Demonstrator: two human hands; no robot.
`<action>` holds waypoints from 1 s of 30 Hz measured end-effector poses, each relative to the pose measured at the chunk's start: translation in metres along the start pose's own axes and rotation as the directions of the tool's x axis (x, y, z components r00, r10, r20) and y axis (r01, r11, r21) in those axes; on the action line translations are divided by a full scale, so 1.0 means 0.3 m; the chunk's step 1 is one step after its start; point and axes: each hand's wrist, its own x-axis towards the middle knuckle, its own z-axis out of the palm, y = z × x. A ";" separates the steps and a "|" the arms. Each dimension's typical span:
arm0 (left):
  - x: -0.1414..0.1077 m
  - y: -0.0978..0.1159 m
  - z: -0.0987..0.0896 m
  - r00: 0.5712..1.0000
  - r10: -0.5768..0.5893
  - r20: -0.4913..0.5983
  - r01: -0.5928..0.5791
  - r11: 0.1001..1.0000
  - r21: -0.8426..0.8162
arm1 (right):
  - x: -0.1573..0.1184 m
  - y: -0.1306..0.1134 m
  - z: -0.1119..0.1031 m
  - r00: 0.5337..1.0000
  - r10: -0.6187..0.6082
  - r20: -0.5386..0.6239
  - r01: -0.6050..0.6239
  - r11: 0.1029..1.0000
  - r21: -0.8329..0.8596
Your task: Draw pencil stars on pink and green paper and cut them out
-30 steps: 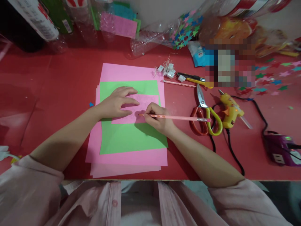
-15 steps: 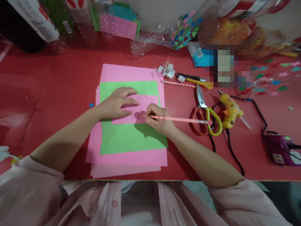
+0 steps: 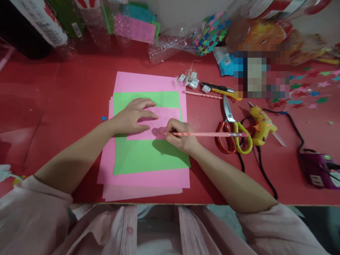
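A small pink paper (image 3: 168, 114) with faint pencil lines lies on a green sheet (image 3: 148, 156), which rests on larger pink sheets (image 3: 148, 179). My left hand (image 3: 136, 116) is laid flat over the left part of the small paper, fingers spread. In my right hand (image 3: 182, 135) is a pink pencil (image 3: 209, 134), pinched near its point. The pencil tip is at the lower middle of the small paper, and its eraser end reaches out over the scissors. Whether the tip touches the paper I cannot tell.
Right of the paper lie red-and-yellow scissors (image 3: 230, 124), a yellow glue gun (image 3: 261, 125), a craft knife (image 3: 220, 88) and a second pencil (image 3: 203, 95). A purple power box (image 3: 320, 170) with cords sits far right. Plastic bottles (image 3: 170, 44) and paper stars (image 3: 212, 35) line the back.
My right hand and the pencil have shifted slightly right, and the pencil lies nearer level. A dark pencil mark shows more plainly by its tip. My left hand stays put on the paper.
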 end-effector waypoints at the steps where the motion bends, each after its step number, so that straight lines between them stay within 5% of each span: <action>1: 0.000 -0.001 0.001 1.000 0.006 -0.002 -0.006 1.000 0.000 | 0.000 -0.002 0.000 1.000 -0.005 -0.001 0.005 1.000 0.003; 30: 0.000 0.000 0.003 1.000 -0.004 -0.008 0.004 1.000 -0.010 | -0.006 -0.029 0.011 0.997 0.061 0.045 -0.062 0.998 0.012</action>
